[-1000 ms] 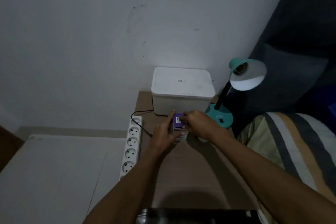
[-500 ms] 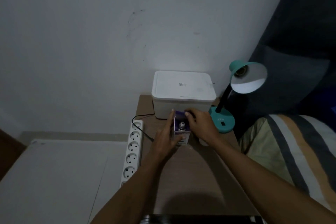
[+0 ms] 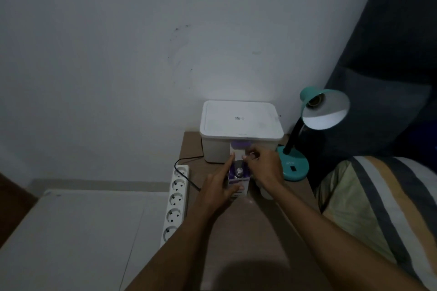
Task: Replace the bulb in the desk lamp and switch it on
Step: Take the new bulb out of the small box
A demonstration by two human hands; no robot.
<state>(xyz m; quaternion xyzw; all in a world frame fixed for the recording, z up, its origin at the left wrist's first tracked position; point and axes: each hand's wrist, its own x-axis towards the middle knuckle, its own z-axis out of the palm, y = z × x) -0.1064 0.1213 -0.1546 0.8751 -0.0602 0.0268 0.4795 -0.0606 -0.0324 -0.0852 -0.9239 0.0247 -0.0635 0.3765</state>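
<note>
The step in hand appears to be unpacking the new bulb: a small purple-and-white carton [image 3: 238, 178] stands on the bench [image 3: 248, 231] just in front of the white lidded storage box [image 3: 241, 123], its top flap folded back toward that box. The left hand [image 3: 218, 190] is closed around the carton's left side, thumb across its front, steadying it. The right hand [image 3: 262, 168] sits just right of the carton with fingertips pinched at the opened flap; it holds no bulb. Inside the carton the metal base of the bulb [image 3: 239, 172] shows, pointing up. The teal desk lamp [image 3: 307, 134] stands right of the storage box, its shade tilted so the socket [image 3: 315, 101] faces the viewer, and the socket looks empty, so the old bulb seems already out. A pale rounded thing just right of the carton, mostly hidden under the right wrist, may be that old bulb, but this cannot be told. The next move likely calls for pinching the metal base and drawing the bulb straight up while the left hand keeps the carton down. By count: one carton, one lamp, one storage box, one white power strip [image 3: 176, 201] left of the carton with five sockets showing, and two hands.
</note>
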